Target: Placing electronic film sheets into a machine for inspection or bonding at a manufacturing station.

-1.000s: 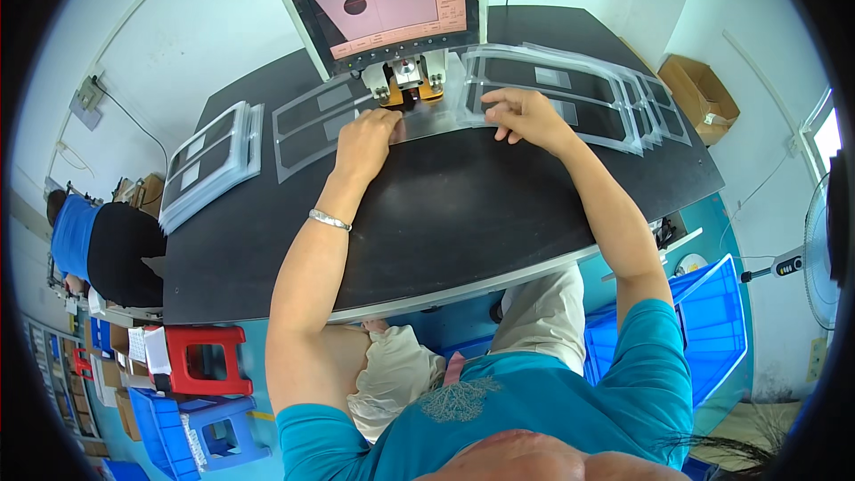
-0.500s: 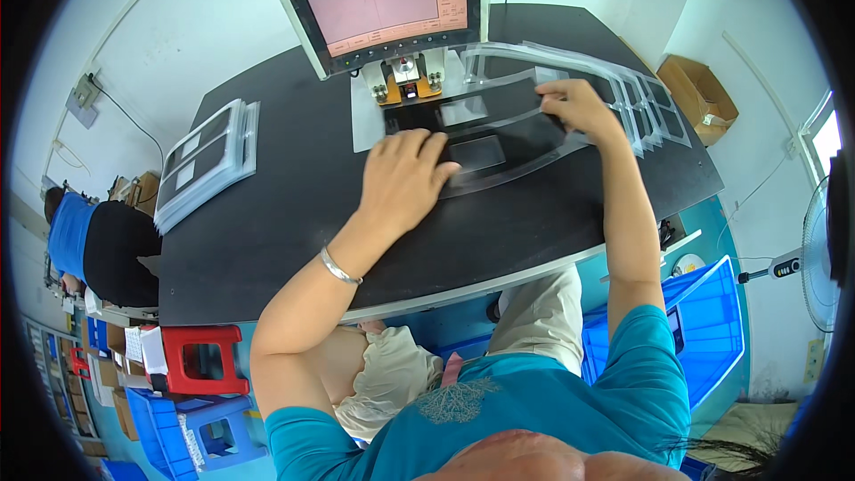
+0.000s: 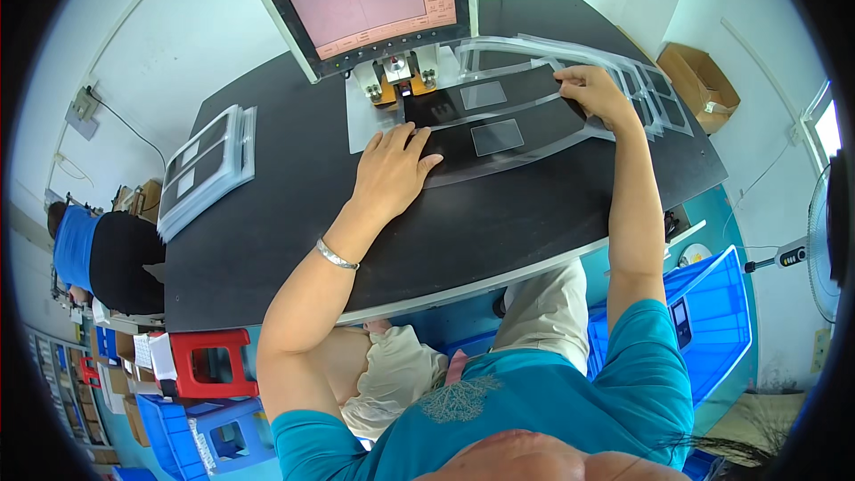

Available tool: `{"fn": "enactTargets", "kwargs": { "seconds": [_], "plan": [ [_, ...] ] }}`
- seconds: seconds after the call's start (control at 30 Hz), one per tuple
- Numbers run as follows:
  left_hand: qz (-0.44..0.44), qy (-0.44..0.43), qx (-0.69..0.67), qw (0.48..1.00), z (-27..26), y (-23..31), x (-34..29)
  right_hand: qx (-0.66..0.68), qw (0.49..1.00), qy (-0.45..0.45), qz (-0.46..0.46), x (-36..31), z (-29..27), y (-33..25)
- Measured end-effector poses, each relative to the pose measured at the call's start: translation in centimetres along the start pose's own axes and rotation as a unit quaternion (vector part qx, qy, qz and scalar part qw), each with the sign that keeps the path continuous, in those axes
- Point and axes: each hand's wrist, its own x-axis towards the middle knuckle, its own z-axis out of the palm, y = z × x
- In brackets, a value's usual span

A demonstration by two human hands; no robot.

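A clear plastic sheet with dark panels and clear rectangular windows (image 3: 497,137) lies on the black table, its far left corner under the head of a bench machine (image 3: 397,80). My left hand (image 3: 388,171) rests flat near the sheet's left edge, fingers slightly apart and thumb out. At the opposite end, my right hand (image 3: 598,98) pinches the sheet's edge between thumb and fingers. Behind and beside that hand lies a fanned pile of similar clear sheets (image 3: 663,98), partly hidden by it.
A monitor (image 3: 361,0) stands above the machine. Another stack of sheets (image 3: 207,169) sits at the table's left. A cardboard box (image 3: 699,85), a blue bin (image 3: 712,321) and a fan (image 3: 824,249) are on the right. A red stool (image 3: 214,363) and a person in blue (image 3: 76,254) are left.
The sheet has slid slightly to the right under the machine head. My right hand has moved a little right with its edge; my left hand has shifted slightly left.
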Motion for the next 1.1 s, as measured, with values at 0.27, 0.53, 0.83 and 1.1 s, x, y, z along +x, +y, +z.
{"fn": "enactTargets", "kwargs": {
  "seconds": [0.27, 0.53, 0.83, 1.1],
  "plan": [
    [-0.020, -0.069, 0.004, 0.997, -0.7, 0.2, -0.1, -0.042, 0.998, 0.019, -0.032, 1.0, 0.9, 1.0],
    [-0.122, 0.055, -0.066, 0.989, -2.5, -6.1, 0.3, 0.035, 0.999, 0.014, 0.000, 0.4, 1.0, 0.2],
    [-0.399, 0.106, 0.378, 0.828, -4.4, -23.5, -9.1, -0.032, 0.996, 0.048, -0.070, 1.4, 1.8, 1.6],
    [-0.501, -0.022, 0.299, 0.812, -4.4, -25.2, -10.6, -0.106, 0.978, 0.159, -0.087, 2.5, 2.6, 2.1]
  ]
}}
